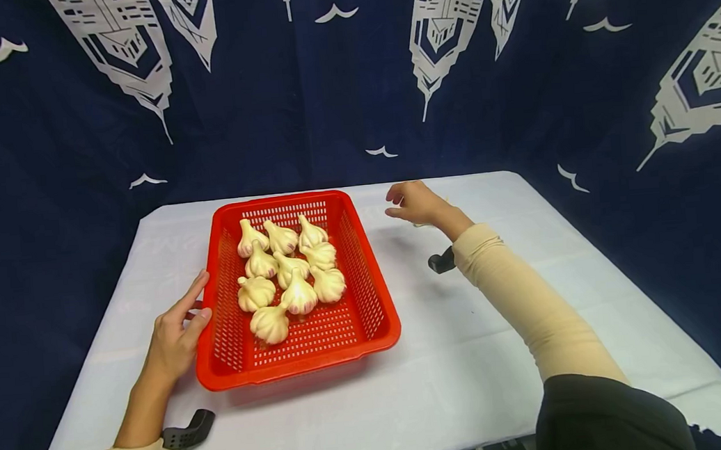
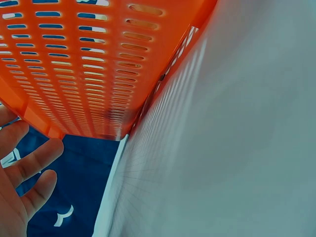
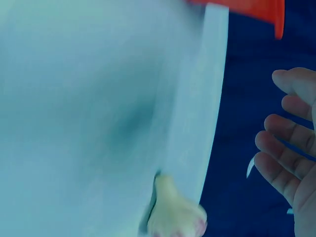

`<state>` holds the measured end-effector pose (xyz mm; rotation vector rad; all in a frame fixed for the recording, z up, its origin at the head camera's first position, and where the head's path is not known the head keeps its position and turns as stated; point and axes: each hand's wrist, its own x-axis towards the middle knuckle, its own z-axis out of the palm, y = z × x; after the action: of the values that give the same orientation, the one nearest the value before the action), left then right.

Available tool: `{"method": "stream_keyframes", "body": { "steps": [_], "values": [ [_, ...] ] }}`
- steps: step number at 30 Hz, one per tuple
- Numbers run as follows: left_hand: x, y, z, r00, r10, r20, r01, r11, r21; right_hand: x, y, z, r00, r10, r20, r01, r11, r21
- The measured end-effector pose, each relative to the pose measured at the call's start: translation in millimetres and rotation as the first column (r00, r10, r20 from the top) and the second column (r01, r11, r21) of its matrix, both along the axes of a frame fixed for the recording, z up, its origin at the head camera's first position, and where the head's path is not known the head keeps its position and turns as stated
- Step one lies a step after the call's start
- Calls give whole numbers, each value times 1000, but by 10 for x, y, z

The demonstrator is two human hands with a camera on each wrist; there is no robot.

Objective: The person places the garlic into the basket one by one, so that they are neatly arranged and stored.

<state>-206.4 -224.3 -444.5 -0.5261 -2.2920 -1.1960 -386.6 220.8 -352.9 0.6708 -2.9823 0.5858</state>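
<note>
A red plastic basket [image 1: 308,368] with slotted walls stands on the white table, holding several garlic bulbs [image 1: 270,325] grouped toward its left and back. At the basket's left rim is my left hand [image 1: 176,335], fingers spread and fairly straight, thumb near the wall; in the left wrist view its fingers [image 2: 37,160] lie by the orange-looking side. To the right of the basket, my right hand [image 1: 418,201] hovers above the table with loosely bent fingers and nothing in them. One more garlic bulb [image 3: 175,212] lies on the table near it, mostly hidden in the head view.
The table [image 1: 447,379] has a white cover, its far edge just beyond the basket and right hand. Behind and around it hangs a dark blue cloth [image 1: 340,115] with white building and wave prints. A black strap device [image 1: 189,431] sits on the left wrist.
</note>
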Motion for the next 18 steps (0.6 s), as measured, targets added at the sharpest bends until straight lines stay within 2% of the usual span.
{"method": "stream_keyframes", "body": {
  "steps": [7, 12, 18],
  "values": [
    [-7, -8, -7, 1000, -3, -14, 3, 1000, 5, -60, 270, -83, 993, -117, 33, 111, 983, 149],
    [-9, -9, -12, 1000, -4, -11, 5, 1000, 8, -76, 416, -174, 973, -222, 59, 207, 957, 202],
    [-21, -5, -14, 1000, -3, -5, 3, 1000, 2, -95, 531, -266, 961, -275, 35, 258, 933, 252]
  ]
}}
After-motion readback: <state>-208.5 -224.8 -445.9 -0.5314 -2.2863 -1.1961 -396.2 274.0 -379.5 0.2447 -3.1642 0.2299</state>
